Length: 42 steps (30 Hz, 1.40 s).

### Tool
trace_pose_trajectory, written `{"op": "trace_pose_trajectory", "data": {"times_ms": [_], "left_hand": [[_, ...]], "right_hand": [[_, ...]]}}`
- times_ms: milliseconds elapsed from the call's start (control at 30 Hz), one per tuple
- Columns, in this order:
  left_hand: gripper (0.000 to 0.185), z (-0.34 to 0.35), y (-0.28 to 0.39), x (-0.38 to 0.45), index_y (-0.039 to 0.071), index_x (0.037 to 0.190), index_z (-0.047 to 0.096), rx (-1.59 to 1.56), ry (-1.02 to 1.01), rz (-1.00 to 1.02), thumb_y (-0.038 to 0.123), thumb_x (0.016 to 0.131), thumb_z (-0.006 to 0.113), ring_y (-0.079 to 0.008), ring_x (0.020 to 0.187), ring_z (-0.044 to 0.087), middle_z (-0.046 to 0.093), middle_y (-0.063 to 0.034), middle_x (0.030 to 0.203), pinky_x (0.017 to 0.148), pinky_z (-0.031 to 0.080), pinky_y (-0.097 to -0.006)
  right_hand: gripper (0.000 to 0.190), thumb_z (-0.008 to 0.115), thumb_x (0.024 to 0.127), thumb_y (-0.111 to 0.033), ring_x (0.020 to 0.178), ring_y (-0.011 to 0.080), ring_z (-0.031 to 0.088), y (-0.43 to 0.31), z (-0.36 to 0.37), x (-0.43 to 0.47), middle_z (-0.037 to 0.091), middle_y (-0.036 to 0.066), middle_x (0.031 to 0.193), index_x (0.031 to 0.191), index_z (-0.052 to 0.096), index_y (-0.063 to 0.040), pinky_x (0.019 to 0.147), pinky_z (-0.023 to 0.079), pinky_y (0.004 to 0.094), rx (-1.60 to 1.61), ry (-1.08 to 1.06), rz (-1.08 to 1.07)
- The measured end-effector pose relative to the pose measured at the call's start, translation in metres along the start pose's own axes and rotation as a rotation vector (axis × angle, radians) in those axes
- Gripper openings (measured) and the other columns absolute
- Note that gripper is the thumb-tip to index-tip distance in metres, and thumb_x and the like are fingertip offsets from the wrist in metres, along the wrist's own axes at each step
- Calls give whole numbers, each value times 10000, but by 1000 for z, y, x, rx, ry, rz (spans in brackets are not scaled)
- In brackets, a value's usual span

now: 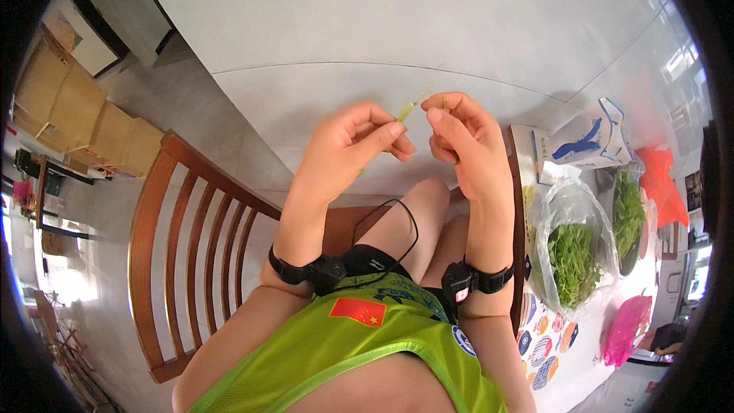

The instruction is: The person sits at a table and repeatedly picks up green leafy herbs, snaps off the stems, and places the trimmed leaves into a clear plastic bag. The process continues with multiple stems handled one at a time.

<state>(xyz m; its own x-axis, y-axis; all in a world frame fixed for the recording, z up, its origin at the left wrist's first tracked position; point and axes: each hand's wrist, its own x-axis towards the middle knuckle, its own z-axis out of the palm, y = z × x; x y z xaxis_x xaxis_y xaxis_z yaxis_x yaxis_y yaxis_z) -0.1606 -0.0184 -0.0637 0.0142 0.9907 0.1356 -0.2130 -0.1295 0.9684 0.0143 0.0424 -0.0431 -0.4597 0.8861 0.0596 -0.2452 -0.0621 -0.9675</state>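
Note:
Between thumb and fingers, my left hand [358, 137] pinches a pale green stem end [406, 112] with thin roots at its tip. My right hand [461, 129] is just right of it, fingertips close together near the roots; a bit of green shows under its curled fingers. Whether the right fingertips grip the roots is not plain. On the table at the right, leafy greens [573, 264] lie in a clear plastic bag [542, 281]. More greens [628, 212] lie in a dark container behind it.
The table [579, 370] with a patterned cover is close to my right arm. It bears a white and blue carton [590, 137], a red bag [662, 183] and a pink bag [628, 330]. A wooden chair back [198, 241] rises at the left; cardboard boxes [80, 109] stand beyond.

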Motion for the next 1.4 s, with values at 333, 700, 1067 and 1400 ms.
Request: {"op": "trace_pose_trajectory", "data": {"times_ms": [333, 700, 1067, 1400], "left_hand": [[183, 9, 5, -2, -28, 1023, 645, 11, -7, -19, 125, 924, 630, -183, 852, 667, 698, -109, 889, 786, 509, -286], [162, 11, 11, -4, -23, 982, 685, 106, 1, -32, 60, 845, 710, -146, 835, 654, 691, -74, 872, 763, 522, -272], [77, 22, 18, -4, -3, 914, 652, 602, 27, 271, 37, 849, 665, -145, 803, 620, 648, -53, 856, 736, 496, -273], [64, 41, 26, -11, 18, 890, 603, 897, 174, 516, 37, 851, 651, -188, 706, 574, 581, -81, 813, 621, 458, -291]], "right_hand": [[118, 723, 842, -97, 504, 13, 329, -1, -4, -6, 584, -37, 711, 910, 696, -4, 443, 197, 205, 84, 49, 8], [110, 663, 868, -64, 498, 22, 304, -6, -8, -15, 519, -40, 635, 928, 690, 25, 439, 207, 203, 36, -50, -3], [89, 670, 859, -37, 725, 25, 529, -17, -11, -28, 641, -23, 786, 929, 697, 9, 640, 409, 179, -472, 20, -171], [84, 678, 850, -35, 674, 8, 505, -27, -6, -31, 623, -42, 752, 921, 694, 6, 579, 380, 165, -548, 135, -222]]}}
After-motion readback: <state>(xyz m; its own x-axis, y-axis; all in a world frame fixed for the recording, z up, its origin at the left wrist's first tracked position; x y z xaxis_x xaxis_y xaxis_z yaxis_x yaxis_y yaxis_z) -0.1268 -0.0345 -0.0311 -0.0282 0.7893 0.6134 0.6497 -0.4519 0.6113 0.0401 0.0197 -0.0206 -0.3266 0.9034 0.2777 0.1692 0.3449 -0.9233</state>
